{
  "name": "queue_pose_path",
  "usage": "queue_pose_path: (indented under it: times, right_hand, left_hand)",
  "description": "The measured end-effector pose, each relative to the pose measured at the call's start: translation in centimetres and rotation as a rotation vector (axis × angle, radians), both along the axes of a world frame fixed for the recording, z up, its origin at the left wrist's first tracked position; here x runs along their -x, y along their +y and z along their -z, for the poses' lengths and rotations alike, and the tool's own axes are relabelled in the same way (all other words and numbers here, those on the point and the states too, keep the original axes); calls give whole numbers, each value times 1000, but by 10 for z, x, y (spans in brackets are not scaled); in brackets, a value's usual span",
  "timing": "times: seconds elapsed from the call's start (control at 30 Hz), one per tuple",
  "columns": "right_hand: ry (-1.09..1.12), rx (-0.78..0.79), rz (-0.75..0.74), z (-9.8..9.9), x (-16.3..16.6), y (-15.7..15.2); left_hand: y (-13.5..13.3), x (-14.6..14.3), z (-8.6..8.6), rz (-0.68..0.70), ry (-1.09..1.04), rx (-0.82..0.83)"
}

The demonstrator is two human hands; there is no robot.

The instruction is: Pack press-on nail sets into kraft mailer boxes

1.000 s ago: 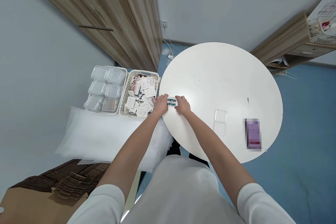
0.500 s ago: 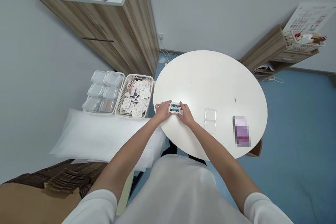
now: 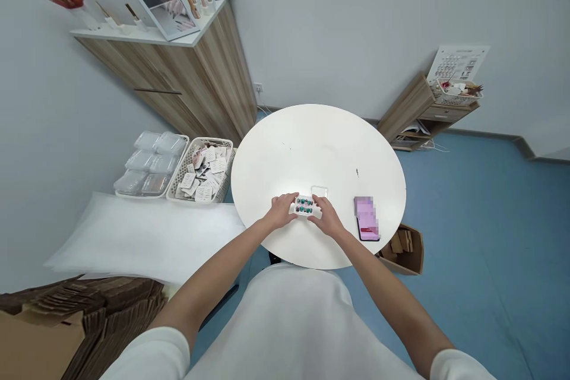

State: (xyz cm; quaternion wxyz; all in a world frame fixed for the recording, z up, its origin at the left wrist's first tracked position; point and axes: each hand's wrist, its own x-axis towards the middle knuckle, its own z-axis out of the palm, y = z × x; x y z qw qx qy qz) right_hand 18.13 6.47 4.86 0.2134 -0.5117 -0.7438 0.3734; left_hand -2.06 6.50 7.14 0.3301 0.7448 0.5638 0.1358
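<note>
A small white card of press-on nails (image 3: pixel 304 206), with two rows of glossy teal and dark pieces, is between my hands low over the round white table (image 3: pixel 312 136). My left hand (image 3: pixel 281 211) has its fingers closed on the card's left end. The opposite end is pinched by my right hand (image 3: pixel 329 217). Just behind the card and my right fingers shows part of a clear plastic case (image 3: pixel 319 190); the rest of it is covered. Whether the card touches the case I cannot tell.
A phone (image 3: pixel 367 219), partly pixelated, lies to the right on the table. At left stand a basket of printed cards (image 3: pixel 227 173) and a basket of clear cases (image 3: pixel 154 159), with white sheets (image 3: pixel 146 231) before them. An open cardboard box (image 3: pixel 416 252) is below the table's right edge.
Both hands have carried the nail card rightward across the table, to the clear case, which they now partly cover. My view has also shifted to the right and up.
</note>
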Motion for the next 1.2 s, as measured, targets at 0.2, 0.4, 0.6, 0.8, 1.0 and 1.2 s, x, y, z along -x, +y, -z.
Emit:
queue_pose_path:
  times: [0.2, 0.4, 0.6, 0.8, 1.0, 1.2]
  right_hand:
    - [-120, -44, 23, 11, -38, -5]
    - [-290, 24, 50, 32, -49, -2]
    - [-373, 84, 18, 46, -51, 1]
    - [-415, 94, 12, 49, -50, 4]
    - [-451, 88, 15, 50, -47, 5]
    - [-458, 88, 26, 51, -47, 5]
  left_hand:
    - [1, -36, 9, 16, 102, -14]
    - [4, -56, 31, -9, 188, 16]
    - [5, -64, 48, -13, 264, 55]
    - [8, -68, 56, 4, 309, 61]
    - [8, -68, 59, 23, 348, 77]
    - [8, -67, 61, 45, 368, 125]
